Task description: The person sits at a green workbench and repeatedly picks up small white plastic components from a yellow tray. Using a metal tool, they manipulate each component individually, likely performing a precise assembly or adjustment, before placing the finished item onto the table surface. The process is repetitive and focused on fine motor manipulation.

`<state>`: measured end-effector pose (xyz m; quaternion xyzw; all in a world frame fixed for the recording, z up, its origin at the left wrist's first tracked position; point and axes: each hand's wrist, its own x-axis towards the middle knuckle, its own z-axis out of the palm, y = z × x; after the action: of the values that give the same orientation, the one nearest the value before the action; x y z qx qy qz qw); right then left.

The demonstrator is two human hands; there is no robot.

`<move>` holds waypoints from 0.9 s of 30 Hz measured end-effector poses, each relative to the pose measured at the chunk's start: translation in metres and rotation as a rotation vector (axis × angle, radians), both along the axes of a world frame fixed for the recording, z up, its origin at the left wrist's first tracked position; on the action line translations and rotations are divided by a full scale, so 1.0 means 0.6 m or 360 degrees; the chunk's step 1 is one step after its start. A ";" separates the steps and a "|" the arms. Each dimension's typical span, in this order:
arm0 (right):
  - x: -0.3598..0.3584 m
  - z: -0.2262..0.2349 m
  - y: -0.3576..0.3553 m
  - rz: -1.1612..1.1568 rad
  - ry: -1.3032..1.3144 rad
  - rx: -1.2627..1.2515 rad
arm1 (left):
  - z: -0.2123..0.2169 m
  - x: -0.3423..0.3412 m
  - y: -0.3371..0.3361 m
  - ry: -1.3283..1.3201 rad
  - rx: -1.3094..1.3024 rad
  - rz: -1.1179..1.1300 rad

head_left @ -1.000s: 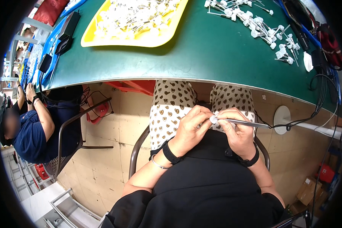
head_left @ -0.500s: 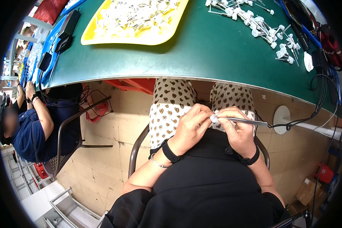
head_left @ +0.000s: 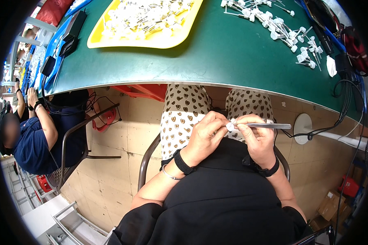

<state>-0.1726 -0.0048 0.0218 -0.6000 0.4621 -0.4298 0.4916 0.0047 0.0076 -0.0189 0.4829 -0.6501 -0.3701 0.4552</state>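
Above my lap, my left hand (head_left: 208, 134) pinches a small white plastic piece (head_left: 230, 127) with a rounded face between thumb and fingertips. My right hand (head_left: 255, 139) is closed on a slim, flat metal tool (head_left: 276, 126) that looks like tweezers. Its outer end sticks out to the right, almost level. The working tip is hidden at my right fingertips, right beside the white piece. Both hands nearly meet, in front of my black top and below the table edge.
The green table (head_left: 151, 67) bears a yellow tray (head_left: 95, 41) heaped with small white parts on thin stems. Similar loose parts (head_left: 288, 36) lie at the right, near dark cables (head_left: 347, 92). A co-worker (head_left: 37, 143) sits at the left; a white post (head_left: 335, 136) stands at the right.
The metal tool has swung nearer to level, its outer end rising and shifting slightly right. The white piece shows more of its round face. My left hand has hardly moved.
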 end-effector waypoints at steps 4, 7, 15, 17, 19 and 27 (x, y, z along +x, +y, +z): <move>0.000 -0.002 0.001 -0.0009 -0.0042 0.0035 | 0.001 -0.001 0.000 0.0020 0.0031 0.0010; -0.001 -0.001 0.000 0.0011 0.0014 0.0010 | 0.002 -0.002 0.001 0.0012 0.0019 0.0025; 0.000 -0.003 -0.001 0.0000 0.0030 0.0007 | -0.001 -0.002 0.000 0.0010 0.0013 0.0012; 0.001 -0.005 -0.001 -0.0001 0.0014 -0.0013 | -0.001 -0.002 0.001 0.0017 0.0010 0.0009; 0.000 -0.004 -0.001 0.0003 0.0035 -0.0023 | 0.001 -0.002 0.000 0.0012 -0.0001 0.0006; 0.000 -0.006 -0.001 0.0008 0.0032 -0.0034 | -0.006 0.000 -0.001 0.0007 -0.0048 -0.0016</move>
<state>-0.1729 -0.0051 0.0183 -0.6109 0.4608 -0.4274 0.4815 0.0048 0.0070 -0.0223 0.4719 -0.6569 -0.3636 0.4621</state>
